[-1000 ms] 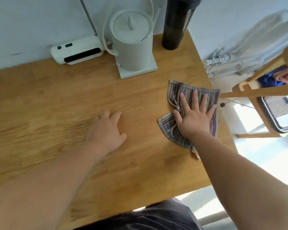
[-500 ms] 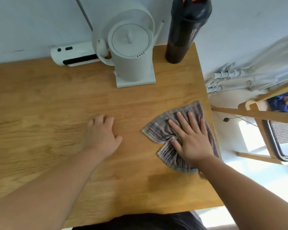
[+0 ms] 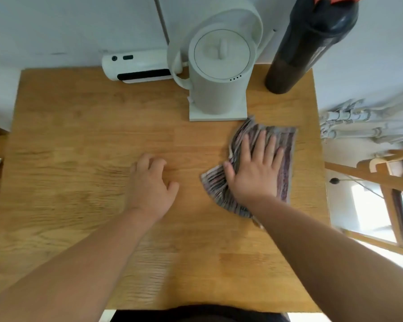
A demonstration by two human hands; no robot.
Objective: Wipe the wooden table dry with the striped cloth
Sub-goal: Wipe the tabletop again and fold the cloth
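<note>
A home, by the look of it a small dining corner: a wooden table point(image 3: 79, 135) stands against a white wall point(image 3: 56, 26), with an electric kettle point(image 3: 219, 84) at 12 o'clock, a dark bottle point(image 3: 300, 54) at 1 o'clock and a wooden chair point(image 3: 382, 173) at 3 o'clock.

The wooden table point(image 3: 79, 126) carries a white kettle point(image 3: 219, 84) on its square base point(image 3: 216, 117) at twelve o'clock. A white device point(image 3: 137, 68) lies at eleven and a dark bottle point(image 3: 300, 49) stands at one. At three o'clock lies the crumpled striped cloth point(image 3: 286, 145), its far tip just beside the base, under a flat right hand point(image 3: 254, 173). A left hand point(image 3: 151, 187) rests on bare wood at the centre.
</note>
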